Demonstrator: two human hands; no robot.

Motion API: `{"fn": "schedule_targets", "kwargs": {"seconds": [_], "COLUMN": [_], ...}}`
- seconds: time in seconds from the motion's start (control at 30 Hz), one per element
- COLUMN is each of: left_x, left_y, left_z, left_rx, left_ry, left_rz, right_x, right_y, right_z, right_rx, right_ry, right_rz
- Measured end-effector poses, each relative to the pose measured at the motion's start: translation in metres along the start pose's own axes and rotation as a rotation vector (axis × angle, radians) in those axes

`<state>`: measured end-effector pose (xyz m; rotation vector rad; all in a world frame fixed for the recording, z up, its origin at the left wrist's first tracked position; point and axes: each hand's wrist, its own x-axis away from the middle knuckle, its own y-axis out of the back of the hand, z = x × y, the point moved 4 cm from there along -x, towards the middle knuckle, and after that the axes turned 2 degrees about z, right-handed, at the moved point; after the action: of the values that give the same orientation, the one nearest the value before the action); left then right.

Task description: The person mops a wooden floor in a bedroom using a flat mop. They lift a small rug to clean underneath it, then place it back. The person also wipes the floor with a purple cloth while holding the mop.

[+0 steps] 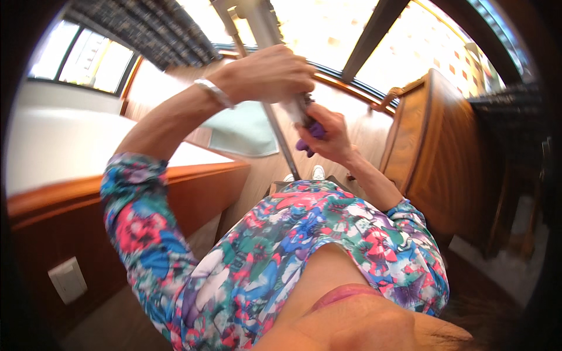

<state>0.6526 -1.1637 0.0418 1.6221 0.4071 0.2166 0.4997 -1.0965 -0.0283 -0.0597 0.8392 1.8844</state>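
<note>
Above the floor, in front of my body, my left hand (269,73) is closed round a long pale grey tube-like device (261,26), blurred by motion. A white band circles that wrist. My right hand (332,133) sits lower and to the right, its fingers wrapped round the device's purple part (313,133). A silvery section shows between the two hands. Behind them a thin grey-brown pole (283,140) slants down toward my feet; whether it joins the device is hidden by my left hand. The device's far end runs out of view at the top.
A bed with a wooden frame (202,181) and white bedding (70,143) stands at the left. A pale green mat (243,131) lies on the wooden floor. To the right is a brown wooden cabinet (445,140). Dark curtains (155,29) and bright windows are at the far side.
</note>
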Motion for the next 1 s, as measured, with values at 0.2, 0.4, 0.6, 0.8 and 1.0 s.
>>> {"fn": "schedule_targets", "kwargs": {"seconds": [0.2, 0.4, 0.6, 0.8, 1.0], "left_x": [-0.107, -0.133, -0.086, -0.046, -0.02], "left_y": [-0.011, -0.039, -0.03, -0.002, 0.058], "left_z": [-0.006, -0.018, 0.005, 0.047, 0.079], "left_rx": [-0.064, -0.132, -0.109, -0.251, -0.549], "left_ry": [-0.127, -0.089, -0.025, 0.077, 0.003], "left_rz": [0.021, 0.172, 0.209, 0.226, 0.165], "right_x": [0.018, 0.081, 0.106, 0.126, 0.184], "right_y": [0.102, 0.192, 0.275, 0.419, 0.55], "right_z": [-0.049, -0.13, -0.161, -0.15, -0.173], "right_rx": [-0.332, -0.816, -1.123, -1.097, -0.213], "right_ry": [-0.188, -0.432, -0.519, -0.161, -0.368], "right_rz": [0.001, -0.436, -0.695, -0.681, -1.124]}}
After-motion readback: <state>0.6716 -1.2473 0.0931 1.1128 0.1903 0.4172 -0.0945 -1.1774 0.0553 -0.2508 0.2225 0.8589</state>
